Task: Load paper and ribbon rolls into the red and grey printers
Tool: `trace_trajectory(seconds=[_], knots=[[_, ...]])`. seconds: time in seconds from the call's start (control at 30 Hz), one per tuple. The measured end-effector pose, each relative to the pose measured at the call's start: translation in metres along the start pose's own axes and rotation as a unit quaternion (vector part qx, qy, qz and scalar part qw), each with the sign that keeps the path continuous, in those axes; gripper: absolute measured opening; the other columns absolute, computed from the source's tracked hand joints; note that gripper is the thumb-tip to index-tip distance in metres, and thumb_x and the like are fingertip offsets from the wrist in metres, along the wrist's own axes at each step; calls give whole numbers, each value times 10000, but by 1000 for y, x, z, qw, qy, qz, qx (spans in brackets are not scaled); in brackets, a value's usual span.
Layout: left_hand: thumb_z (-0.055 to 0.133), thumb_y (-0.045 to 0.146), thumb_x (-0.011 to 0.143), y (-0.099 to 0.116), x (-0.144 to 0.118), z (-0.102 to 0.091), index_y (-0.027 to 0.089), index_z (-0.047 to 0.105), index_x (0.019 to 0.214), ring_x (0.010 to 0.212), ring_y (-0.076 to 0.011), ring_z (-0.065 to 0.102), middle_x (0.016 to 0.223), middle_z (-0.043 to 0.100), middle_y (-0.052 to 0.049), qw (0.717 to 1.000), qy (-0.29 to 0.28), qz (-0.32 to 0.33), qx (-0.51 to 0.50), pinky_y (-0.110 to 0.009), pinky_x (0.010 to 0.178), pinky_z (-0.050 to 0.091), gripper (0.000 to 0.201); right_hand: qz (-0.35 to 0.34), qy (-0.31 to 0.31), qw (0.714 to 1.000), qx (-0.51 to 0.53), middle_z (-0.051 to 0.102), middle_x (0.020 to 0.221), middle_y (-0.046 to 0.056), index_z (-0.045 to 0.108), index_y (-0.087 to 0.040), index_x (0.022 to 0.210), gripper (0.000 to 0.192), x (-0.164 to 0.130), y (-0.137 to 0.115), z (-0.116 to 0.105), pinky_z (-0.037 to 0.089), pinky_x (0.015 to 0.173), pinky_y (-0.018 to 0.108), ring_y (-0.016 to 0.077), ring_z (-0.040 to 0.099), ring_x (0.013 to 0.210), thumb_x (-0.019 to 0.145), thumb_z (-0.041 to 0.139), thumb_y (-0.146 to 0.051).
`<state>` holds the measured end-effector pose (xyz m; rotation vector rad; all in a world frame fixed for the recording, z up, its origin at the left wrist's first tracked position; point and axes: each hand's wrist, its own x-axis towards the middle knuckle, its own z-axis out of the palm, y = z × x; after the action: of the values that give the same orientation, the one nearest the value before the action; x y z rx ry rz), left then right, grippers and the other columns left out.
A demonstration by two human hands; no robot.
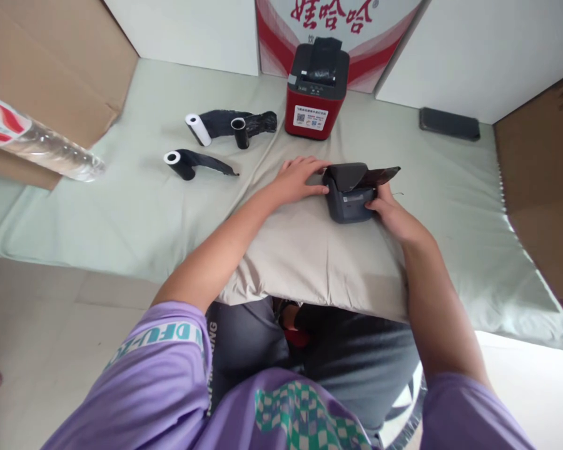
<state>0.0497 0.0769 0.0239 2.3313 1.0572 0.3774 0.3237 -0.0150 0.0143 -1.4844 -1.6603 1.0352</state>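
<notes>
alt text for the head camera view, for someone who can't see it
A person's left hand and right hand rest against the two sides of a small dark grey printer on a pale cloth-covered table. Behind it stands a red and black printer; three rolls lie to the left.

A home bedroom turned packing spot: a sheeted bed, cardboard boxes at its edges, a label printer at the far edge.

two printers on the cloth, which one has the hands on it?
The small dark grey printer nearest the person: left hand rests against its side, right hand at its front corner. The red-bodied printer behind it stands untouched.
</notes>
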Motion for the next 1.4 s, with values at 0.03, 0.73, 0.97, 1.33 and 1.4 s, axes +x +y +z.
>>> trace_trajectory(seconds=[0.03,0.73,0.97,1.33,1.4], knots=[[674,505,967,2,0,0,328,532,1574,1459,-321,499,1519,639,-82,1000,1,-4,2,-465,1207,326,648,0,2,1000,-4,540,1567,16,486,-362,1513,761,0,1,0,277,1381,592,349,402,1564,768,612,-274],[521,256,1045,45,-49,36,204,641,1497,1004,-232,739,1175,796,-107,988,119,-17,93,-365,854,523,471,-118,121,983,-72,649,1425,116,570,-276,1420,733,-2,5,25,415,1291,611,340,600,1375,910,613,-800],[431,93,993,51,-46,29,114,610,1513,1178,-293,715,1220,782,-160,988,49,16,143,-434,972,466,550,-104,127,982,-97,585,1473,145,527,-262,1455,897,-6,7,26,389,1306,639,369,555,1430,789,744,-823],[422,192,1031,69,-58,48,-5,346,1659,1303,-346,631,1420,657,-269,986,58,-29,151,-440,1019,442,663,-98,141,978,-115,623,1402,153,552,-240,1409,820,-7,1,31,393,1291,637,363,578,1388,830,705,-800],[422,204,1031,69,-58,49,13,350,1660,1300,-340,633,1408,663,-261,987,61,-33,142,-432,1020,443,661,-97,142,978,-116,624,1390,145,560,-246,1401,797,-8,1,30,409,1276,638,360,585,1371,837,707,-789]])
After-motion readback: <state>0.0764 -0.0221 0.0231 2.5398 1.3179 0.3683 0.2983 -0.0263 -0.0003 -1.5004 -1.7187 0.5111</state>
